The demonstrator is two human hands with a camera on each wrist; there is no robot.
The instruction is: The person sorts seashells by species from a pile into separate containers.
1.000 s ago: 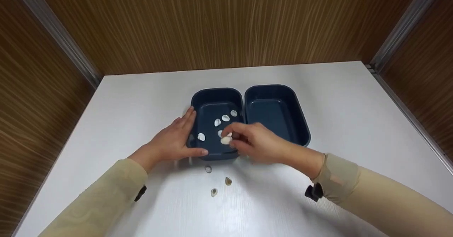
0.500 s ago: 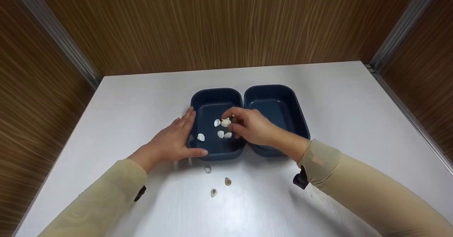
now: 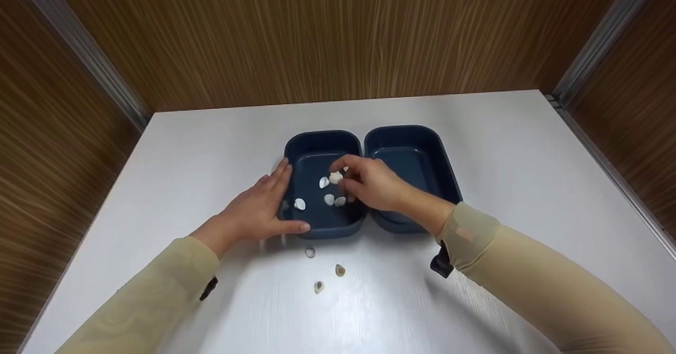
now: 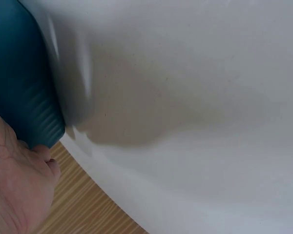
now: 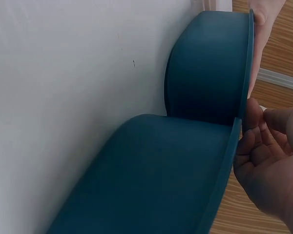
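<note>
You have two dark blue tubs (image 3: 323, 141) (image 3: 405, 137), three shells (image 3: 310, 252) (image 3: 340, 270) (image 3: 318, 287) loose on the table, and at least five pale shells (image 3: 300, 204) in the left tub.

White table (image 3: 507, 185), faint streaky sheen on top. Wood-grain wall panels at back (image 3: 338, 37) and both sides, brown w/ light vertical streaks. Metal corner strips: one at left (image 3: 84, 53), one at right (image 3: 602, 37), both running diag down to table's rear corners. Three small shells loose on table near front: one greyish (image 3: 310, 252), one brownish (image 3: 340, 270), one pale (image 3: 318, 287), near each other, not touching.
</note>
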